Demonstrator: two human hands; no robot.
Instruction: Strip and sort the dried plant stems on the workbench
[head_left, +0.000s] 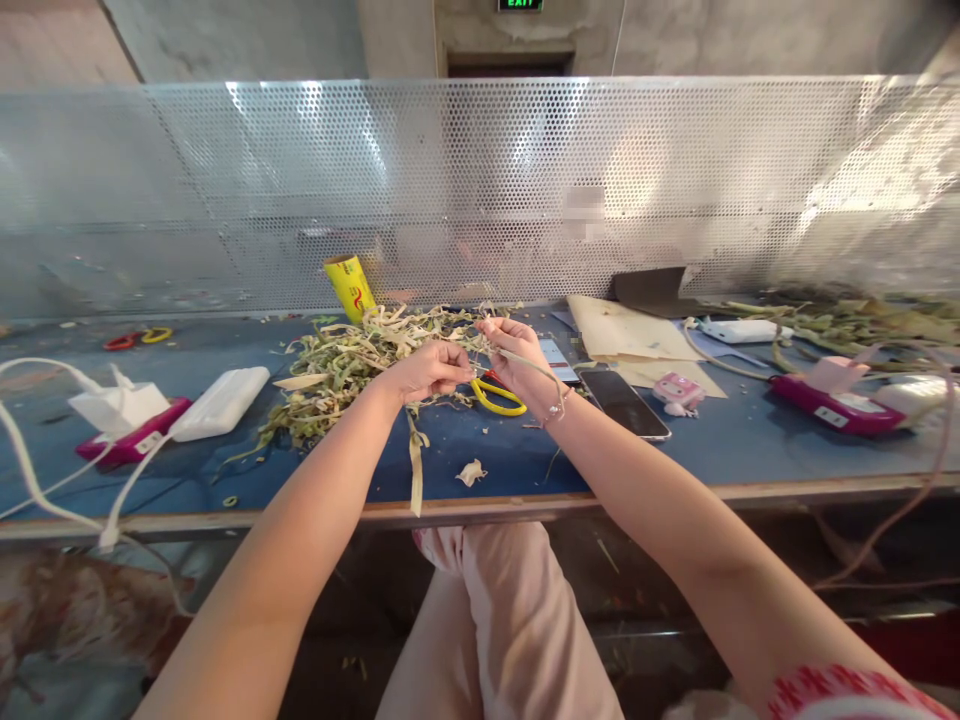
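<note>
Over the near edge of a heap of dried plant stems and leaves point(337, 365), my two hands are close together. My left hand point(431, 370) is closed in a pinch, its fingertips at the thin end of a dry stem. My right hand point(517, 352) is closed round the dried plant stem point(536, 362), whose pale tail runs across the palm toward the wrist. Scissors with a yellow handle point(499, 400) lie partly hidden beside my right hand. A flat dry leaf strip point(416, 470) lies below my left hand, reaching the table edge.
Left are a magenta power strip point(112, 450), a white power bank point(221, 403) and red-yellow scissors point(139, 338). A yellow tube point(351, 288) leans behind the heap. A phone point(625, 403), pink case point(677, 392), paper point(630, 330) and second power strip point(832, 410) lie right.
</note>
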